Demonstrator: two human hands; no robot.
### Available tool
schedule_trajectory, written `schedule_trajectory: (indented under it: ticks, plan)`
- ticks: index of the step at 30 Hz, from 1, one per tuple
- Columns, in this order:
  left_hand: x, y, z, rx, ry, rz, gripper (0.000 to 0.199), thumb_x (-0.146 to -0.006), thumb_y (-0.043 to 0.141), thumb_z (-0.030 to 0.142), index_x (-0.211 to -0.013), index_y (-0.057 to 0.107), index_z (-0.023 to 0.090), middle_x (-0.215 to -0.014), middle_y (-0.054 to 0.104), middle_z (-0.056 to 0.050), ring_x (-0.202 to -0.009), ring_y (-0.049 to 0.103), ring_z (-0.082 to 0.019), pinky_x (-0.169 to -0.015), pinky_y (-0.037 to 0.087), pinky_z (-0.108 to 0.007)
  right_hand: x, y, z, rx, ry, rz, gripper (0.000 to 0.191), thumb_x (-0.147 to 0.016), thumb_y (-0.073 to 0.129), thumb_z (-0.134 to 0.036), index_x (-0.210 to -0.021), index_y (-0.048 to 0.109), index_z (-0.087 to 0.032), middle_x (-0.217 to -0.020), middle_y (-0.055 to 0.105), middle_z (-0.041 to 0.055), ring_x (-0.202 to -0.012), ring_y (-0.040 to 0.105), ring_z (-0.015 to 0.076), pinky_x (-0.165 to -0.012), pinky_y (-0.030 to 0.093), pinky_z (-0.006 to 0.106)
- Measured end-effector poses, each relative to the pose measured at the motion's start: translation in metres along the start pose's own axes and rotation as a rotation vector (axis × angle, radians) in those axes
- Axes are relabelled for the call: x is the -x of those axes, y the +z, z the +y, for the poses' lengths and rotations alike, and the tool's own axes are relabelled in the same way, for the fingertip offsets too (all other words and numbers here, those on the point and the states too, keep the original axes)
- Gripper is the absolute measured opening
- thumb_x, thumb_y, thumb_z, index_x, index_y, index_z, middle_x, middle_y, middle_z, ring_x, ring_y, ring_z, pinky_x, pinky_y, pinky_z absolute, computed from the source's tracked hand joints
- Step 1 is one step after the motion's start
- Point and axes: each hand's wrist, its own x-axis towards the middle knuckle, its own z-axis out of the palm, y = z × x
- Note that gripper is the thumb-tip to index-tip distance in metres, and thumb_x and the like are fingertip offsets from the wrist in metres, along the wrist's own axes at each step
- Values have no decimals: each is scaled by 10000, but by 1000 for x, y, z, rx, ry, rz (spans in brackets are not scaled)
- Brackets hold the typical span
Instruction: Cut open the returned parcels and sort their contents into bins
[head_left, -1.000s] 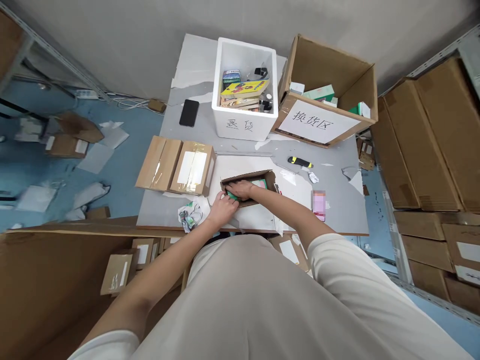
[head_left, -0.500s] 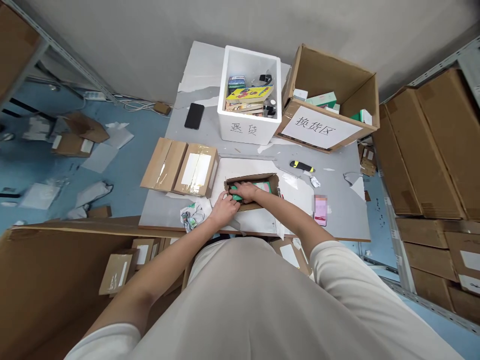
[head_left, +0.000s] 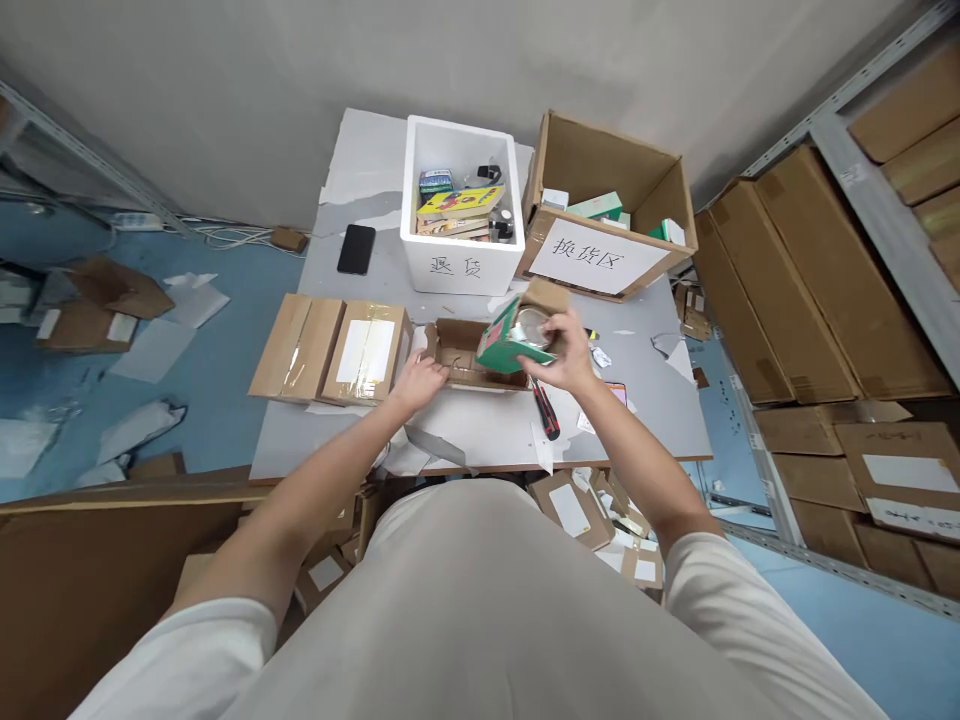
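My right hand (head_left: 564, 352) grips a green box (head_left: 496, 345) whose near side shows a round, clear item; it is tilted above the right part of an open brown carton (head_left: 457, 352). The carton stands on the grey table (head_left: 292, 440), and its inside shows on the left. My left hand (head_left: 421, 380) is closed on the carton's left front edge. A red and black tool (head_left: 546, 410) lies just right of the carton, below my right hand.
Two taped cartons (head_left: 296, 345) stand left. Behind are a white foam box (head_left: 461, 270) with books and a larger cardboard box (head_left: 600, 262) with small boxes. A black phone (head_left: 356, 249) lies at the back left. Shelved cartons (head_left: 810, 290) stand right.
My right hand has lifted the green box out of the brown carton and tilted it. My left hand has shifted to the carton's left edge. The view has turned somewhat to the right.
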Motion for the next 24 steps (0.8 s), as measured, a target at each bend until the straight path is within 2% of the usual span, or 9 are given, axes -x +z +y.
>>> schedule_trajectory:
  ticks: [3, 5, 9, 13, 15, 18, 19, 22, 24]
  plan:
    - [-21, 2, -13, -6, -6, 19, 311, -716, 411, 25, -678, 664, 201, -603, 623, -90, -769, 580, -231, -1055, 280, -501, 33, -24, -8, -49, 36, 128, 529, -604, 728, -503, -975, 463, -235, -951, 522, 82, -997, 525, 290, -867, 455, 495]
    - [-31, 4, -18, 11, -18, 33, 301, -723, 411, 38, -679, 662, 197, -606, 621, -90, -787, 590, -235, -1074, 257, -510, 57, -19, -11, -87, 51, 97, 527, -573, 748, -480, -949, 465, -243, -949, 519, 81, -1000, 528, 299, -856, 454, 499]
    - [-39, -1, -18, 71, -13, 25, 202, -729, 505, 129, -809, 685, 175, -826, 685, -134, -1008, 596, -288, -1101, 212, -536, 93, 35, -11, -144, 102, -106, 420, -627, 698, -432, -925, 475, -237, -925, 531, 79, -981, 540, 286, -849, 462, 471]
    - [-20, -14, -2, 177, 19, 96, 372, -752, 593, 246, -1111, 625, 155, -1282, 575, -171, -1337, 385, -335, -1126, 147, -564, 110, 92, -5, -151, 129, -287, 337, -688, 656, -346, -938, 466, -223, -1021, 540, 123, -1059, 535, 278, -897, 462, 440]
    - [2, -13, 14, 252, 5, 145, 366, -800, 579, 302, -1139, 606, 166, -1324, 546, -162, -1357, 369, -317, -1128, 178, -549, 115, 108, -1, -154, 124, -313, 330, -702, 652, -315, -954, 456, -227, -1077, 529, 139, -1109, 521, 273, -925, 455, 425]
    - [36, 3, 45, 413, -51, 146, 392, -815, 595, 383, -1144, 593, 170, -1217, 609, -154, -1244, 504, -280, -1081, 332, -470, 121, 116, 6, -174, 98, -325, 360, -715, 670, -332, -974, 444, -224, -1127, 520, 151, -1167, 497, 272, -962, 438, 425]
    - [43, 11, 54, 464, -92, 129, 487, -785, 634, 423, -1193, 564, 166, -1232, 597, -159, -1231, 513, -283, -1066, 359, -460, 123, 116, 8, -185, 94, -332, 381, -712, 684, -345, -980, 443, -221, -1136, 521, 154, -1181, 491, 276, -968, 434, 432]
    - [47, 34, 74, 590, -210, 45, 1024, -547, 808, 527, -1386, 368, 138, -1417, 422, -217, -1298, 439, -343, -1070, 363, -478, 125, 108, 15, -216, 76, -372, 448, -701, 719, -370, -1019, 446, -211, -1171, 525, 160, -1204, 485, 284, -976, 430, 449]
    - [39, 44, 79, 659, -226, -35, 1201, -450, 852, 523, -1431, 281, 130, -1453, 368, -234, -1316, 414, -362, -1074, 356, -484, 126, 97, 17, -220, 24, -409, 506, -700, 730, -397, -1078, 456, -201, -1245, 501, 181, -1250, 455, 294, -988, 423, 454]
